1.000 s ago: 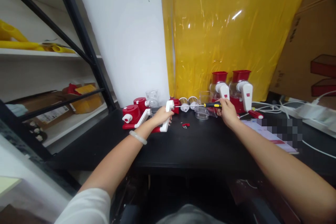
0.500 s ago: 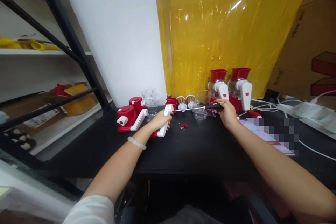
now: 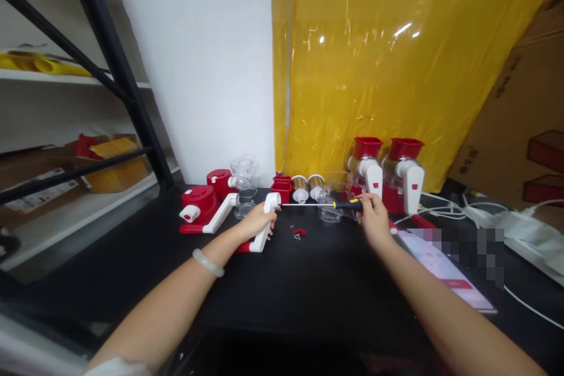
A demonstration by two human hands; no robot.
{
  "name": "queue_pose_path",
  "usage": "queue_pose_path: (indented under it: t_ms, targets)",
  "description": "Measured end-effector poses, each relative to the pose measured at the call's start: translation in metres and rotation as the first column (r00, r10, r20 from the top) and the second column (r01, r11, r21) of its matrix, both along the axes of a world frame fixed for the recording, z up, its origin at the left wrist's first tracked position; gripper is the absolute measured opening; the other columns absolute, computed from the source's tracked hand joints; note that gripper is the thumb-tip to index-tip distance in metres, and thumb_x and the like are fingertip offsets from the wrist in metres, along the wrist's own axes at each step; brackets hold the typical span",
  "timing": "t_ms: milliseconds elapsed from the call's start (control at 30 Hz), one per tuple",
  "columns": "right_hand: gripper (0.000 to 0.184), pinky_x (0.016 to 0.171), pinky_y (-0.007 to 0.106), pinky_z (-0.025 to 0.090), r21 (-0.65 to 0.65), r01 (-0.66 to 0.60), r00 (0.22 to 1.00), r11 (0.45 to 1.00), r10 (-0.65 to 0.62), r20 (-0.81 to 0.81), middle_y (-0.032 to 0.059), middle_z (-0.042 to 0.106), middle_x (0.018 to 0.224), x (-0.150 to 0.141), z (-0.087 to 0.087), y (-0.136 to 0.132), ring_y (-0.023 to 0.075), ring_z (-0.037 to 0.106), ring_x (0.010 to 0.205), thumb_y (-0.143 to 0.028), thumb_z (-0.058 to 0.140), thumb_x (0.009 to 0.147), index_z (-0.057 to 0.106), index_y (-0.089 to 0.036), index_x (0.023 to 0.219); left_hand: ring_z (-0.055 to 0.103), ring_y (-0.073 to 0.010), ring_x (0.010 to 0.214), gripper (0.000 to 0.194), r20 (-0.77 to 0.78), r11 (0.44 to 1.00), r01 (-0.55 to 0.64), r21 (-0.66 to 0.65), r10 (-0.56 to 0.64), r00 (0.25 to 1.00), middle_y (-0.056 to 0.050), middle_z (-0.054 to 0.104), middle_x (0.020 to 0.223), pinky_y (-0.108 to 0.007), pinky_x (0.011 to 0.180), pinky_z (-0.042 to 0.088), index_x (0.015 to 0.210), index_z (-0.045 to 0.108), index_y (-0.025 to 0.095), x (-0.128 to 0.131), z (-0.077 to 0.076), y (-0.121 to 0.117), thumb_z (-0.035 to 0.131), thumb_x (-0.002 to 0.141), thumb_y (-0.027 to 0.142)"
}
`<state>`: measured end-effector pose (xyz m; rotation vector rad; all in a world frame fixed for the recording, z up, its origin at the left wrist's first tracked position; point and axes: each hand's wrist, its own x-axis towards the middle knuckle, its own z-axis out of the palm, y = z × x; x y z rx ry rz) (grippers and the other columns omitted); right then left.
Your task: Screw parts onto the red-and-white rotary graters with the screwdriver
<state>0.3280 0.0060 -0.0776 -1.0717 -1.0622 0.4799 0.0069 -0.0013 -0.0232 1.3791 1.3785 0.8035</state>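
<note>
My left hand (image 3: pixel 258 221) is closed around a white crank handle (image 3: pixel 266 229) with a red grip at its lower end. In my right hand (image 3: pixel 374 220) is a screwdriver (image 3: pixel 348 205) with a black and yellow handle, held level. Its shaft points left and its tip meets the upper end of the crank handle; the exact contact is too small to make out. Below the shaft, a small red part (image 3: pixel 299 232) lies on the black table (image 3: pixel 326 282) with several small screws (image 3: pixel 296 238) beside it.
Red grater bases (image 3: pixel 200 202) with a white crank stand left. Grater drums (image 3: pixel 300 188), red hoppers (image 3: pixel 281 187) and clear housings (image 3: pixel 330 211) sit at the back. Two assembled graters (image 3: pixel 368 170) stand right, near a tablet (image 3: pixel 445 270) and white cables (image 3: pixel 445 211).
The camera view has shifted, so everything sits lower in the picture. The screwdriver has come level, its handle lower relative to its tip. Both hands keep their hold.
</note>
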Motion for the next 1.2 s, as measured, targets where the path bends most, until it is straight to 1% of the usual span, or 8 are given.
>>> queue_pose_path:
  t_ms: [100,300,400,467,600,767,1000,1200]
  targets:
    - [0.048,0.051,0.033,0.044,-0.025,-0.024,1.0,0.999,0.024,-0.006,-0.0036,0.056,0.061,0.001,-0.001,0.0,0.0202,0.056,0.051,-0.072,0.069,0.086,0.059,-0.027,0.097,0.06,-0.0175,0.051,0.04,0.037,1.0,-0.015,-0.011,0.015,0.999,0.005,0.059,0.058,-0.025,0.051,0.054,0.12,0.065,0.016,-0.002,0.0,0.0,0.056,0.082,0.007]
    - [0.036,0.055,0.036,0.047,-0.041,-0.013,0.997,0.999,0.017,0.078,-0.001,0.061,0.062,0.003,0.009,-0.011,0.0216,0.058,0.052,-0.061,0.064,0.091,0.067,-0.026,0.096,0.06,-0.0163,0.048,0.033,-0.055,1.0,-0.016,0.006,0.016,0.998,0.006,0.061,0.061,-0.024,0.049,0.051,0.111,0.062,0.02,-0.004,-0.012,0.005,0.064,0.081,0.007]
    - [0.048,0.052,0.036,0.042,-0.03,0.087,0.966,0.996,-0.077,0.247,-0.0001,0.056,0.055,0.006,0.013,-0.016,0.021,0.053,0.048,-0.069,0.053,0.098,0.071,-0.026,0.089,0.062,-0.0166,0.05,0.03,-0.106,0.999,-0.03,0.046,0.035,0.994,0.005,0.063,0.064,-0.023,0.048,0.05,0.109,0.059,0.02,-0.003,-0.018,0.006,0.066,0.083,0.007]
    - [0.052,0.053,0.034,0.04,-0.019,0.157,0.936,0.987,-0.143,0.323,0.0003,0.054,0.053,0.01,0.015,-0.018,0.0204,0.051,0.051,-0.072,0.055,0.097,0.071,-0.025,0.083,0.063,-0.0173,0.051,0.03,-0.115,0.999,-0.007,0.036,0.011,0.993,0.004,0.064,0.065,-0.024,0.048,0.051,0.11,0.058,0.02,-0.002,-0.02,0.005,0.065,0.084,0.007]
    - [0.049,0.047,0.031,0.034,-0.061,0.103,0.977,0.993,-0.089,0.195,-0.0033,0.047,0.051,0.016,0.016,-0.019,0.0173,0.045,0.045,-0.074,0.065,0.091,0.069,-0.025,0.084,0.063,-0.0177,0.05,0.033,-0.093,0.999,0.038,-0.002,-0.038,0.995,0.006,0.063,0.064,-0.026,0.049,0.053,0.114,0.058,0.021,0.003,-0.02,0.001,0.063,0.084,0.007]
    - [0.043,0.044,0.03,0.036,-0.016,0.064,0.996,0.998,-0.063,0.063,-0.0031,0.055,0.063,0.016,0.02,-0.015,0.016,0.048,0.045,-0.067,0.075,0.082,0.065,-0.026,0.088,0.063,-0.0165,0.051,0.031,-0.106,0.994,0.056,0.089,-0.047,0.993,0.005,0.064,0.067,-0.025,0.049,0.054,0.111,0.057,0.02,0.005,-0.017,-0.003,0.062,0.085,0.004]
    - [0.045,0.054,0.031,0.049,-0.002,0.021,0.997,1.0,-0.021,0.081,0.0011,0.059,0.08,0.02,0.02,-0.01,0.0178,0.055,0.065,-0.067,0.076,0.079,0.058,-0.026,0.086,0.061,-0.0183,0.048,0.04,-0.058,0.999,0.026,0.027,-0.024,0.998,0.006,0.061,0.059,-0.026,0.049,0.054,0.119,0.063,0.017,0.007,-0.006,-0.003,0.059,0.082,0.004]
    - [0.03,0.058,0.03,0.046,0.017,-0.069,0.985,0.997,0.065,0.159,0.0016,0.06,0.086,0.028,0.024,-0.008,0.0169,0.051,0.068,-0.05,0.076,0.079,0.064,-0.026,0.092,0.059,-0.0166,0.048,0.044,0.034,0.996,0.057,-0.07,-0.054,0.998,0.002,0.061,0.06,-0.025,0.05,0.054,0.118,0.069,0.013,0.0,0.0,0.001,0.062,0.075,0.007]
